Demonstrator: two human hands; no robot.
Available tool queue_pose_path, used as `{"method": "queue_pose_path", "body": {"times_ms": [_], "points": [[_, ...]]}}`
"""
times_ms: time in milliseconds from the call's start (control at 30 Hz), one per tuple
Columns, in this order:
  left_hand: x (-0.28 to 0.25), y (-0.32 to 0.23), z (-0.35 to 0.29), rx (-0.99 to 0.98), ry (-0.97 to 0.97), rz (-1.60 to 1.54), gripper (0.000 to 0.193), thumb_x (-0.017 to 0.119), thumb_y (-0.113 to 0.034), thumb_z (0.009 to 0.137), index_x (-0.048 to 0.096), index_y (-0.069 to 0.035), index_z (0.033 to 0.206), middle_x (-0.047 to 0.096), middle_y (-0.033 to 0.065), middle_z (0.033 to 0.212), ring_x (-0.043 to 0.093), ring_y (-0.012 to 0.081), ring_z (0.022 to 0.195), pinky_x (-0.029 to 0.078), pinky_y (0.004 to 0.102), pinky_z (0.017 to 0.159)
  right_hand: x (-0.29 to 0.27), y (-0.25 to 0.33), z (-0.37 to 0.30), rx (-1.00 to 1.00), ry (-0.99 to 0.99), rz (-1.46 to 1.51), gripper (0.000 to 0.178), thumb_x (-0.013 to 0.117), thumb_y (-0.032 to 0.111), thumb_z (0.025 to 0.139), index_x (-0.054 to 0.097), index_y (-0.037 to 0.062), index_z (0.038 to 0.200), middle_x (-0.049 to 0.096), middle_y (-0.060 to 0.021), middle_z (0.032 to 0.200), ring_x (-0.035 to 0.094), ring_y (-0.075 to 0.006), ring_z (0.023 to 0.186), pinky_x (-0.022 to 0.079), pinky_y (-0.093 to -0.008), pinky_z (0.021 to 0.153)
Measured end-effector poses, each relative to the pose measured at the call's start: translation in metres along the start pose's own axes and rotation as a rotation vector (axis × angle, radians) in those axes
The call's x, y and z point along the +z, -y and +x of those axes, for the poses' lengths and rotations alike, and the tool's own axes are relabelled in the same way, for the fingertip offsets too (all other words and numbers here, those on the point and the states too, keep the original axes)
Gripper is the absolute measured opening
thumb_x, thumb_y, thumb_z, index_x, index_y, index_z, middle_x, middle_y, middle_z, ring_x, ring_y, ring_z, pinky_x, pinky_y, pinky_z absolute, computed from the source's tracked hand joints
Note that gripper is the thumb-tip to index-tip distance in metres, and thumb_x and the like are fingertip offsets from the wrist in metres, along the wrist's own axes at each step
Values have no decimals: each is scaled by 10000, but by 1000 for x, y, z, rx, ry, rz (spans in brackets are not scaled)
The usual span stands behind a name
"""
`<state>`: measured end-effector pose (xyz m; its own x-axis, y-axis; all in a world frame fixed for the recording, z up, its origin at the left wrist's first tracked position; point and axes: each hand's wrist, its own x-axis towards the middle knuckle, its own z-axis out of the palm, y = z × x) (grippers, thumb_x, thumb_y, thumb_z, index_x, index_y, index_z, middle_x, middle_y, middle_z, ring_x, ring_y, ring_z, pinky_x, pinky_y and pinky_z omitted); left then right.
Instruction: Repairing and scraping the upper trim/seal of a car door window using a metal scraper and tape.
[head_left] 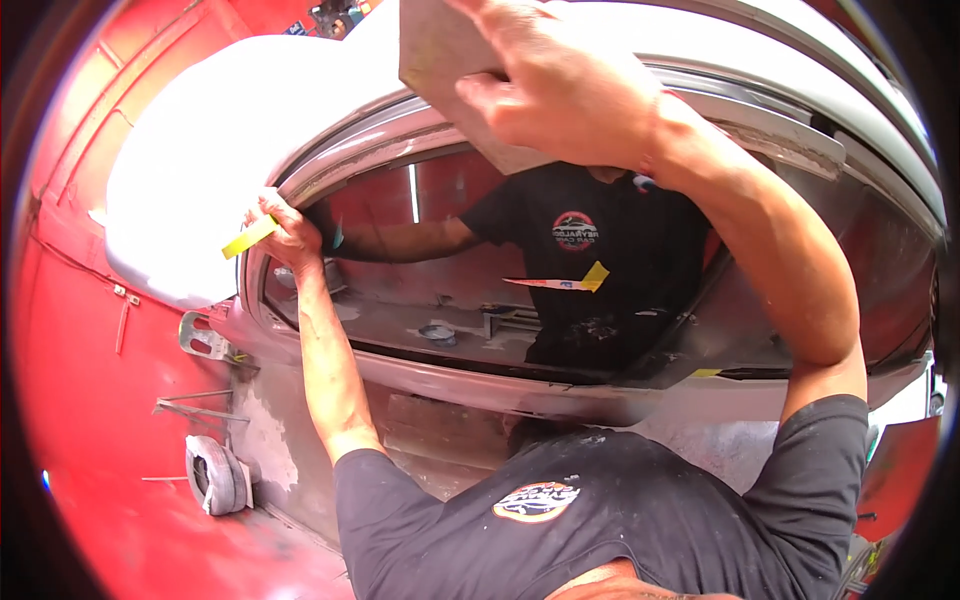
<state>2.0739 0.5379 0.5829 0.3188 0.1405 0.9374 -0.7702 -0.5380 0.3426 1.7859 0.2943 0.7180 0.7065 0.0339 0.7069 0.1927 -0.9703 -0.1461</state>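
Observation:
A car's side with a dark, reflective window fills the middle. At the upper right, my right hand grips a flat grey-beige sheet, its thumb lying against the near face. The sheet overlaps the window's top edge and part of the roof, and its upper end runs out of view. My left hand is closed at the window's left corner, by the pillar. A short yellow strip of tape sticks out from its fingers.
A pale strip with yellow tape shows on the window glass. Another yellow tape piece sits along the lower sill. The pale bonnet stretches left, beside a red wall. A grey, round-edged part stands low on the left.

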Motion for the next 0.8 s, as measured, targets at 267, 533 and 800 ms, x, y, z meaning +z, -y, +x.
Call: {"method": "queue_pose_path", "body": {"times_ms": [267, 533, 800], "points": [[-9, 3, 0, 42, 32, 57, 290, 443, -164, 984, 646, 42, 965, 639, 208, 895, 578, 392, 888, 434, 472, 822, -79, -13, -58, 199, -354, 339, 618, 673, 105, 848, 415, -11, 1397, 599, -135, 1183, 580, -210, 1093, 444, -320, 976], [-40, -174, -52, 418, 228, -79, 404, 501, -120, 962, 525, 58, 1324, 526, 188, 1393, 403, 358, 1373, 165, 515, 1178, -95, -8, -191, 557, -564, 926, 578, 641, -38, 841, 421, 28, 1372, 606, -84, 1171, 580, -150, 1062, 460, -293, 930], [-27, -333, -97, 466, 535, -263, 622, 549, -384, 965, 426, 6, 1435, 315, 179, 1553, 198, 330, 1480, 61, 555, 1173, -83, 8, -225, 615, -412, 922, 565, 677, -6, 809, 427, 10, 1315, 600, -88, 1153, 576, -160, 1071, 442, -301, 950]]}}
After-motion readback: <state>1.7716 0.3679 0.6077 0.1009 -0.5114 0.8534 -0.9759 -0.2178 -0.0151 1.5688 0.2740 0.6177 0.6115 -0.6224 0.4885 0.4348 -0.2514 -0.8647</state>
